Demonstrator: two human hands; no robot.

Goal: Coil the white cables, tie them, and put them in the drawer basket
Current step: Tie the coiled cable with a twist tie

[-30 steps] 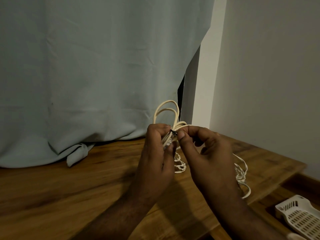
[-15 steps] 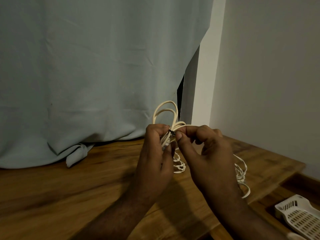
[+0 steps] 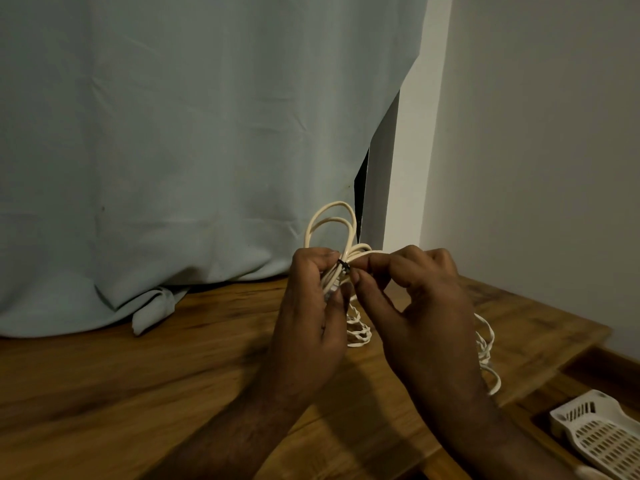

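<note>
In the middle of the frame, the left hand (image 3: 311, 306) was wrapped around a bunch of smooth white cable (image 3: 330, 226), its round loops sticking up. A small black tie (image 3: 344, 265) sat around the bunch. Just to the right, the right hand (image 3: 415, 306) pinched at that tie, so the tying looked nearly done. More thin cable (image 3: 486, 355) lay loose on the brown wooden table (image 3: 138, 393), not yet coiled. At the lower right, the white plastic basket (image 3: 602, 434), full of little holes, held no cable that showed.
</note>
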